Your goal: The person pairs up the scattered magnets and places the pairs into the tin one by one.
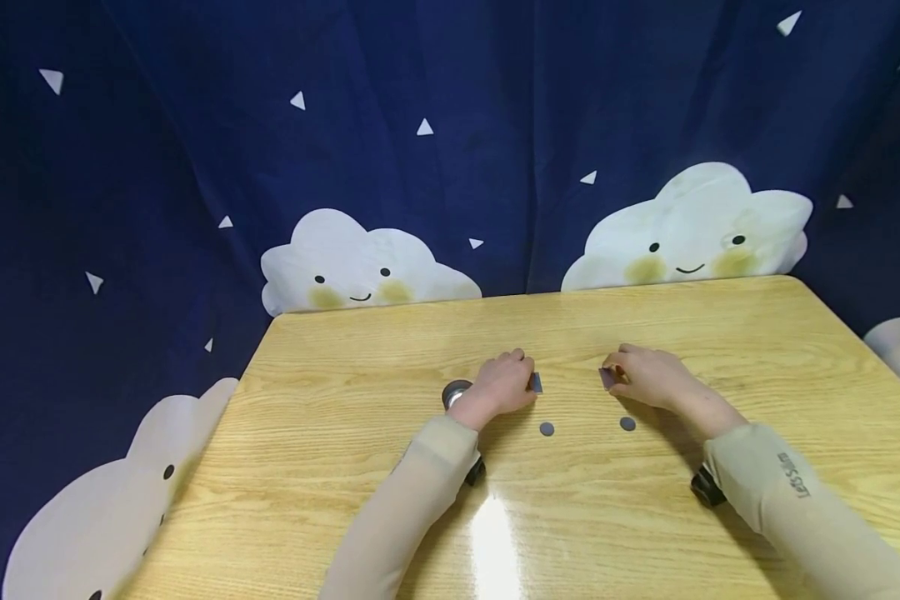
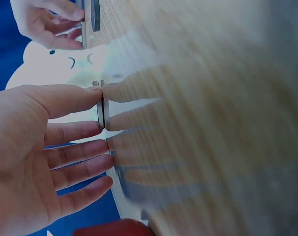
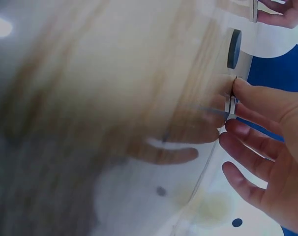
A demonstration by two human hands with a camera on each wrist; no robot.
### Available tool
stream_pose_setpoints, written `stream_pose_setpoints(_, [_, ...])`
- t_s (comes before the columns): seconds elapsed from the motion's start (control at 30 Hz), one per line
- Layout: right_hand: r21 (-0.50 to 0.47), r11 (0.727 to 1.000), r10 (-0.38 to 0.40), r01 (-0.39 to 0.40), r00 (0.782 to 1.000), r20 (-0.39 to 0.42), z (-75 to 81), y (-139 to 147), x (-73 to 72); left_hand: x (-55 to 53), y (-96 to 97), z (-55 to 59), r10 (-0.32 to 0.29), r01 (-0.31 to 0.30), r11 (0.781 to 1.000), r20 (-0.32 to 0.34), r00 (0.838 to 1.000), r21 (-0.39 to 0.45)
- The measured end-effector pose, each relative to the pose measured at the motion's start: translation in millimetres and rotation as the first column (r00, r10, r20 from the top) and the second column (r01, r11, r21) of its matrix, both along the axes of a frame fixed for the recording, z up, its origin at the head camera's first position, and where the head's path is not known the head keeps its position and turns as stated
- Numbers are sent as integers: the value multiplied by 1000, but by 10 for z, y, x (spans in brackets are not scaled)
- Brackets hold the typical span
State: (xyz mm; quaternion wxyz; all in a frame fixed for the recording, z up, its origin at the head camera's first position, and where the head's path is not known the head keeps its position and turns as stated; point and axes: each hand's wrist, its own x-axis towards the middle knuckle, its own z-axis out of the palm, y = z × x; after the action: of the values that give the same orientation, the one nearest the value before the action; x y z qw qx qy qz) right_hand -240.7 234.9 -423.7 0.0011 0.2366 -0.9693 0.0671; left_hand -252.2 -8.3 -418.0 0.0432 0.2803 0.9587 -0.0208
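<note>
Low over the table, my left hand [image 1: 504,383] pinches a small thin flat grey piece [image 1: 536,382] by its edges between thumb and index finger. The other fingers of that hand are spread, tips near the tabletop in the left wrist view. Across from it, my right hand [image 1: 648,377] pinches a similar flat piece [image 1: 607,378] between thumb and fingertips; in the right wrist view only its thin edge [image 3: 229,104] shows. Nearer to me lie two small grey discs: one disc [image 1: 546,429] by the left hand, another disc [image 1: 627,423] by the right.
A round black object [image 1: 456,388] with a bright middle sits just left of my left hand, partly hidden by it. Something red [image 2: 114,228] shows at the left wrist view's bottom. The glossy wooden table [image 1: 330,400] ends at a dark blue cloud-patterned curtain [image 1: 495,150].
</note>
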Motion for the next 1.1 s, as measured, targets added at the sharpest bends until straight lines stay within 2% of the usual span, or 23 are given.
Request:
stream_pose_setpoints(0.2, [7,1000,-4,4,1000,13,-2,-1,-11,8,17,20,7,-7,1000,5,1000,0])
stream_pose_setpoints(0.8, [-32,999,30,-29,999,32,7,-30,-25,-43,58,-25,-28,19,990,66,997,137])
stream_pose_setpoints(1.1, [-33,999,40,-39,999,31,5,-26,-38,-66,74,-29,-32,20,988,77,997,151])
